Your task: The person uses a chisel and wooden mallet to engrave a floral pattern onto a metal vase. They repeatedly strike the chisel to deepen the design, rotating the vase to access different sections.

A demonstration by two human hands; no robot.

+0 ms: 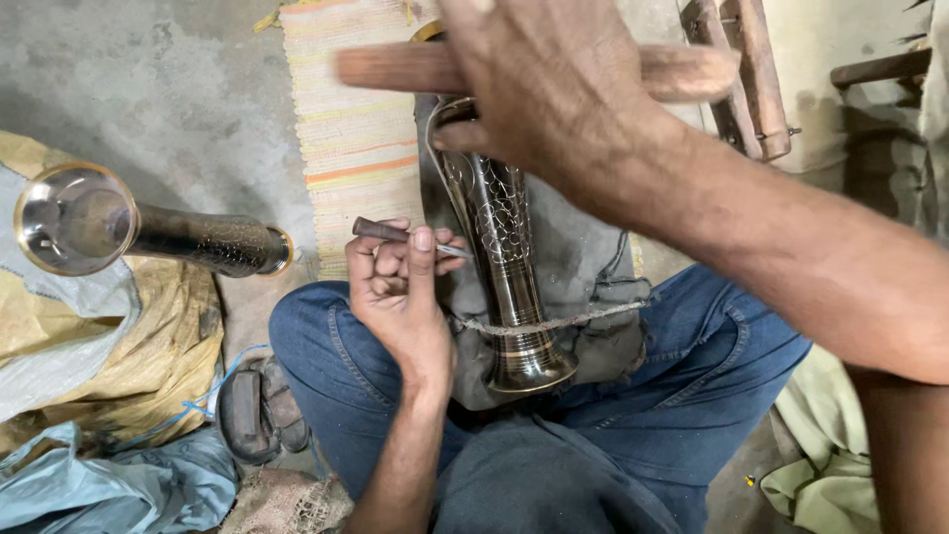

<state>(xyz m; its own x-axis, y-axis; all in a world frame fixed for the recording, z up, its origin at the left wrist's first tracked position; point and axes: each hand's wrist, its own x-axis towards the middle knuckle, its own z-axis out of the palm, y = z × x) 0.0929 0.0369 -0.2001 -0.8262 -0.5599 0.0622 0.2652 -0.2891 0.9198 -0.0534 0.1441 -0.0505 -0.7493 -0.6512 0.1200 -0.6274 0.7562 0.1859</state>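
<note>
My left hand (400, 287) grips a small metal chisel (381, 230), its tip touching the side of a dark engraved metal vase (502, 247). The vase lies lengthwise on a grey cloth (583, 257) across my lap, tied down near its flared base by a thin cord (583, 318). My right hand (549, 84) is raised above the vase's upper end, closed around a wooden stick (395, 67) held crosswise; it is blurred.
A second dark vase with a shiny flared mouth (148, 232) lies at the left on yellow sacking (148, 356). A striped mat (351, 129) covers the concrete floor ahead. Wooden pieces (746, 69) stand at the upper right. A sandal (252, 410) rests by my left knee.
</note>
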